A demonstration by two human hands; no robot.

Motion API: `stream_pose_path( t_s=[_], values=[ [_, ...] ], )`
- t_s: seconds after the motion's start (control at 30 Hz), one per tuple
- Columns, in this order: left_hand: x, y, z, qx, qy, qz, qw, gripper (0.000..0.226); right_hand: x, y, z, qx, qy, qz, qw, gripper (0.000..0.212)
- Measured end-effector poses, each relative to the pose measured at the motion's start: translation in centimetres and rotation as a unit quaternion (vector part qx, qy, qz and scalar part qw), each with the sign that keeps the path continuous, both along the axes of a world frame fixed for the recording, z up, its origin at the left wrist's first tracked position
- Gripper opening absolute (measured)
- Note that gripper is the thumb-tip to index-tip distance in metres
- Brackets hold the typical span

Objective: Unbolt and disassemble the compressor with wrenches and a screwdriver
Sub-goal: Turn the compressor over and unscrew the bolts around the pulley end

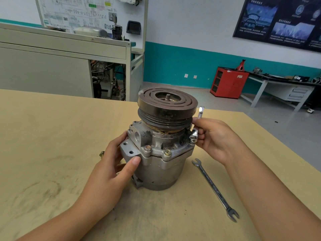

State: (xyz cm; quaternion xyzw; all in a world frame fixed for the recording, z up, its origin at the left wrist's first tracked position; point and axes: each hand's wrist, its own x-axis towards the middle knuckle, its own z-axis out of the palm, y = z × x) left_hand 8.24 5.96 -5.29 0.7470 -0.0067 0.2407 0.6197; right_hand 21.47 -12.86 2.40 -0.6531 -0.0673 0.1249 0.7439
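Observation:
The compressor (161, 164) stands upright on the table, its dark grooved pulley (167, 105) on top with a threaded shaft in the middle. Two bolts (157, 150) show on the front of its flange. My left hand (116, 164) grips the housing's left side, thumb on the mounting bracket. My right hand (213, 138) is shut on a small wrench (196, 129), whose ring end sits over a bolt on the flange's right side. The wrench's other end sticks up beside the pulley.
A long double open-ended wrench (215, 188) lies on the tan table (52, 153) to the right of the compressor. A loose bolt (101, 153) lies just behind my left hand. The table's right edge runs diagonally past my right arm.

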Motion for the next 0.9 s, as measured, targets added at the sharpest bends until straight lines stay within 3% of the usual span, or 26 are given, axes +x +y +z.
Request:
stream_pose_path(
  t_s=[0.13,0.27,0.47,0.6,0.77,0.83,0.9],
  values=[
    [0.0,-0.1,-0.1,-0.007,-0.003,0.003,1.0,0.057,-0.3,0.1,0.6,0.05,-0.063,-0.02,0.997,0.024],
    [0.0,-0.2,-0.2,-0.01,-0.006,-0.004,1.0,0.055,-1.8,-1.2,1.1,0.117,-0.129,-0.104,0.979,0.021],
    [-0.1,-0.3,0.0,-0.007,-0.004,0.001,1.0,0.056,-6.2,-2.7,-0.4,-0.034,-0.38,-0.148,0.913,0.021],
    [-0.1,-0.3,0.0,-0.007,-0.002,0.006,1.0,0.057,-7.9,-2.3,-1.8,-0.134,-0.455,-0.162,0.865,0.025],
    [-0.1,-0.3,0.0,-0.005,0.002,0.008,1.0,0.055,-9.2,-2.1,-2.3,-0.267,-0.56,-0.156,0.769,0.033],
    [-0.1,-0.2,0.0,-0.006,0.003,0.005,1.0,0.056,-9.6,-1.9,-2.2,-0.288,-0.57,-0.153,0.754,0.031],
    [0.0,-0.2,-0.1,-0.005,0.004,0.005,1.0,0.056,-9.7,-1.8,-2.1,-0.286,-0.552,-0.148,0.769,0.027]
  ],
)
